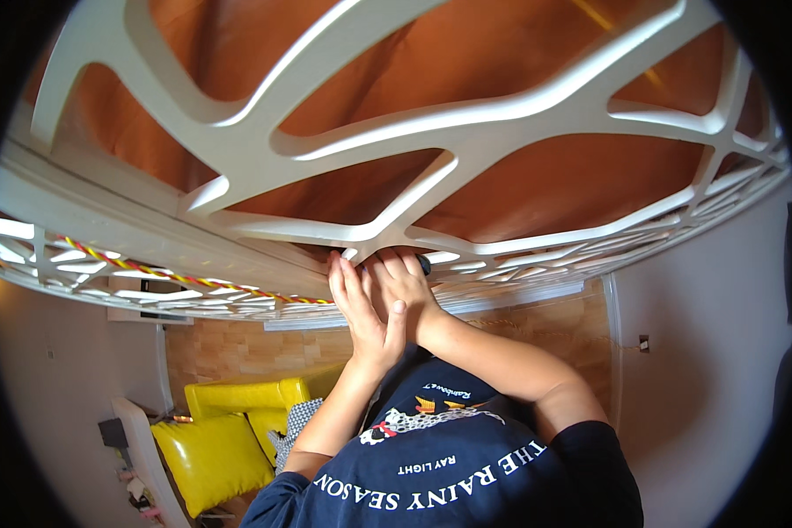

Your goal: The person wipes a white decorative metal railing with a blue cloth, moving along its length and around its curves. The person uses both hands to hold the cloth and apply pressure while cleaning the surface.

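A white openwork lattice panel (237, 148) with branching ribs fills the upper view, and an orange-brown sheet (554, 188) shows through its openings. My left hand (368, 317) is raised against the panel's lower edge, fingers extended and thumb up. Beside it, partly overlapped by it, my right hand (399, 284) reaches up to the same rib junction, its fingertips hidden behind the lattice. A small dark rounded object (424, 264) shows at the right hand's outer edge; whether it is held cannot be told. A red-and-yellow twisted cord (191, 280) runs along the panel to my left hand.
Below left stands a yellow sofa (244, 399) with a glossy yellow cushion (214, 462) and a patterned cloth (297, 422). Wood flooring (237, 346) lies beneath. A grey wall (686, 396) with a socket (644, 344) rises at right. Another cord (587, 338) stretches toward that socket.
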The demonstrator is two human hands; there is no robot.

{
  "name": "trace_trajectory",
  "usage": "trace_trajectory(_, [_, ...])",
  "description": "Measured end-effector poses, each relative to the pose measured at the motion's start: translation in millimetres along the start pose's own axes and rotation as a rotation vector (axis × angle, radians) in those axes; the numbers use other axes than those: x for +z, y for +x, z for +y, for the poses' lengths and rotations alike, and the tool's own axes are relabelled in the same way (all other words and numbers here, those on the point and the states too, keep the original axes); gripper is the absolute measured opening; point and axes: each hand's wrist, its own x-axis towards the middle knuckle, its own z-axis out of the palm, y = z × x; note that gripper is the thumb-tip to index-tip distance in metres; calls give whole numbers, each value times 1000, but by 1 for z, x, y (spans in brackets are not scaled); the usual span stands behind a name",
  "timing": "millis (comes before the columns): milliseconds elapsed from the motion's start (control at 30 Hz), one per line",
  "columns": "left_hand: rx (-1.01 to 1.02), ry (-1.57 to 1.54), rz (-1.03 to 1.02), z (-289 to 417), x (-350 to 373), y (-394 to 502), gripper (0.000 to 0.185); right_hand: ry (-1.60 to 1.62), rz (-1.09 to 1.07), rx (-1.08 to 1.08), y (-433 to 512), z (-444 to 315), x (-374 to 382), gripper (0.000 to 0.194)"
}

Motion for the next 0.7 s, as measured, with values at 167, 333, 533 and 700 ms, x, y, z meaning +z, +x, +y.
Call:
trace_trajectory(167, [108, 234, -28, 13, 5, 1, 99, -76, 113, -118, -19, 26, -31, 23])
trace_trajectory(333, [286, 169, 12, 36, 12, 4, 92, 195, 174, -29, -37, 28, -98, 21])
trace_trajectory(533, [489, 145, -15, 48, 19, 22, 72, 220, 445, 195, 4, 20, -82, 49])
trace_trajectory(700, [460, 149, -240, 55, 41, 35, 56, 410, 269, 351, -2, 43, -72, 53])
